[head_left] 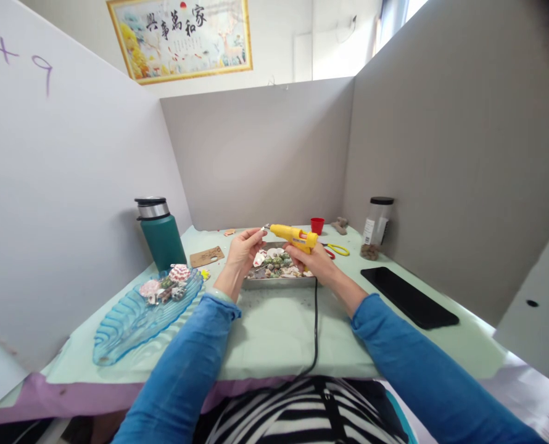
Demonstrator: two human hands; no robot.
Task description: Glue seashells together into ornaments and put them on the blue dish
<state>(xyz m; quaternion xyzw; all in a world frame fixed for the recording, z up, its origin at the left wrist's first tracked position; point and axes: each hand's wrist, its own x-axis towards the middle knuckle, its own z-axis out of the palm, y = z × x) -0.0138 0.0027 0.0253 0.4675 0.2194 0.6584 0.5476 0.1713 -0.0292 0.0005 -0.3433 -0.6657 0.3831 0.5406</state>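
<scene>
A yellow hot glue gun (293, 235) is gripped in my right hand (315, 261), its nozzle pointing left and its black cord running down over the table edge. My left hand (245, 248) is pinched on a small whitish piece (264, 229) right at the nozzle tip; the piece is too small to name. Beneath both hands lies a metal tray (279, 283) filled with seashells (277, 264) in white, green and brown. To the left, a blue clear glass dish (131, 327) carries a cluster of shells (166, 285), pink, striped and dark.
A green bottle (162, 237) stands behind the dish, near a brown card (206, 256). At the back right are a red cup (317, 226), yellow-handled scissors (338, 250) and a black-lidded jar (376, 228). A black phone (408, 297) lies at right. Grey partitions (260, 154) enclose the table.
</scene>
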